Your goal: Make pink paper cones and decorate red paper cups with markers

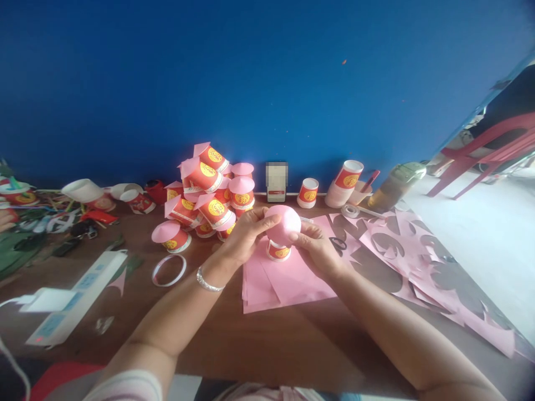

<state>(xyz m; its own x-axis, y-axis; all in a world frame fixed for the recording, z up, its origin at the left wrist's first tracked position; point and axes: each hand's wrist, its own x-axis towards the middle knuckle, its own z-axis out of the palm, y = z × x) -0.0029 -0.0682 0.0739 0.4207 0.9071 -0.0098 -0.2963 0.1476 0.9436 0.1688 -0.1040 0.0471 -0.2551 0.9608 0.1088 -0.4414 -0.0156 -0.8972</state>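
Note:
A pink paper cone (284, 224) is held between both my hands at the middle of the table. My left hand (253, 233) pinches its left edge, with the thumb on top. On the opposite edge, the thumb and fingers of my right hand (315, 245) are closed. Right below the cone stands a red and white paper cup (278, 252) with a yellow emblem; whether the two touch I cannot tell. The cup is on a stack of pink paper sheets (288, 284). Scissors (338, 244) lie partly hidden beyond my right hand.
Cone-topped red cups (209, 192) are piled at the back left. A phone (276, 184) leans near the blue wall. Pink paper offcuts (418, 262) cover the right side. A power strip (79, 298), a roll of tape (350, 211) and a bottle (395, 186) lie around.

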